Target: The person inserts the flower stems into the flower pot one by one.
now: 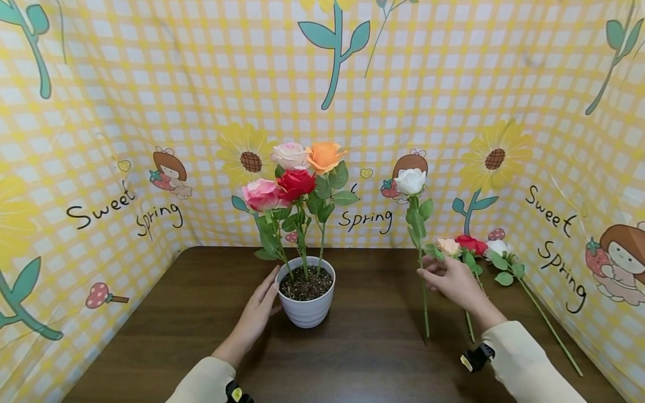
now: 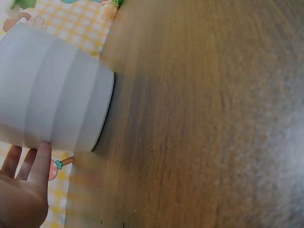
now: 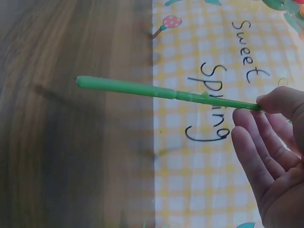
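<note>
A white ribbed flower pot [image 1: 306, 305] filled with dark soil stands on the table, holding a pink rose [image 1: 262, 195], a red rose [image 1: 296, 184], a pale pink rose [image 1: 290, 155] and an orange rose [image 1: 325, 157]. My left hand [image 1: 258, 310] rests its straight fingers against the pot's left side; in the left wrist view the fingertips touch the pot wall [image 2: 52, 95]. To the right of the pot, my right hand [image 1: 456, 282] pinches the stem of a white rose [image 1: 411, 182] between thumb and fingers. That rose is upright, its green stem [image 3: 128, 88] extending below the grip.
Several more roses lie on the table's right side, among them a peach rose [image 1: 448, 247], a red rose [image 1: 471, 244] and a white rose [image 1: 496, 249]. Yellow checked cloth [image 1: 201, 84] walls in the brown table [image 1: 373, 358] at the back and sides.
</note>
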